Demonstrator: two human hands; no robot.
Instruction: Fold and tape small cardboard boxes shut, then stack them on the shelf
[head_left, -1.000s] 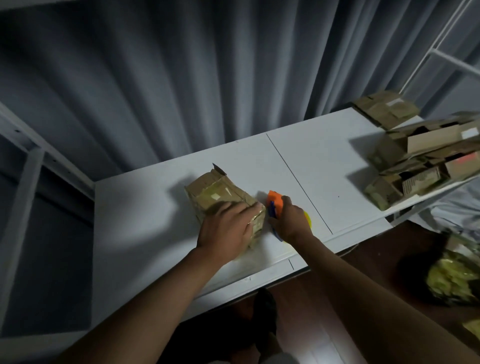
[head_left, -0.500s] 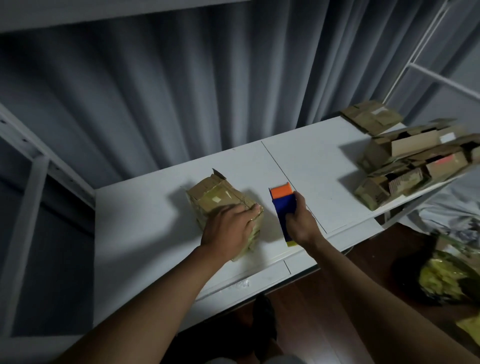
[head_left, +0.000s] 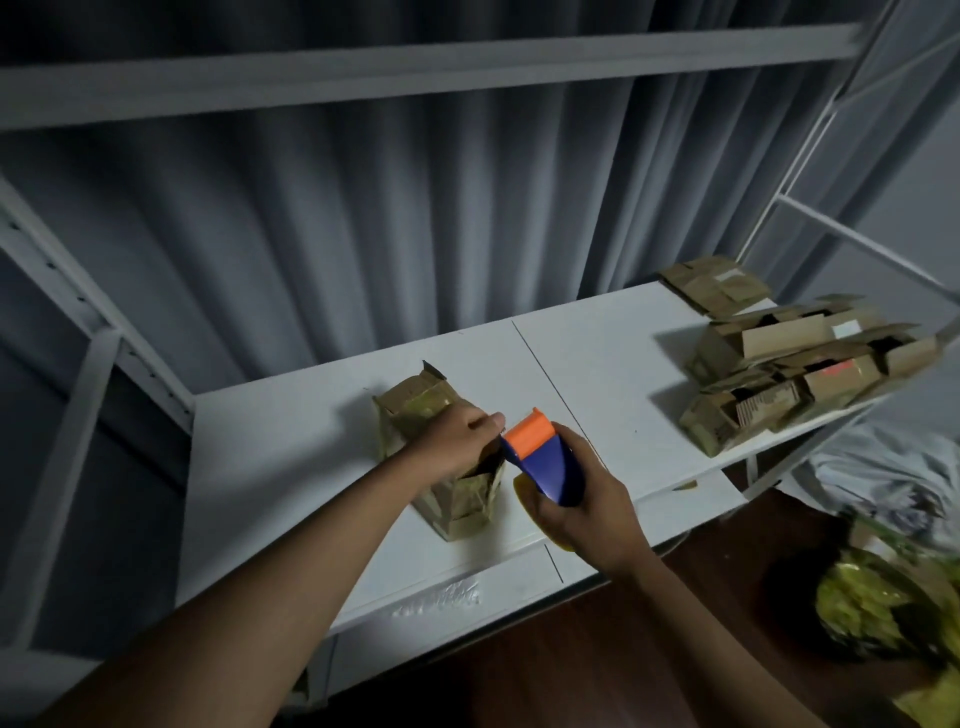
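Observation:
A small brown cardboard box (head_left: 415, 410) stands on the white shelf board (head_left: 270, 467), one flap sticking up at its far end. My left hand (head_left: 457, 436) rests on top of the box, fingers curled over its near right edge. My right hand (head_left: 576, 504) grips a tape dispenser (head_left: 545, 457) with a blue body and orange head, lifted off the board. Its orange end is beside my left fingertips, at the box's right side. A yellow tape roll shows under the dispenser.
A pile of several cardboard boxes (head_left: 789, 374) lies on the right end of the shelf, some with flaps open. A white upper shelf beam (head_left: 415, 78) crosses overhead. Grey curtain hangs behind. A yellow-green bag (head_left: 883, 603) sits on the dark wooden floor at the right.
My right hand lifted the tape dispenser off the board and brought it up to the box. My left hand shifted toward the box's right edge.

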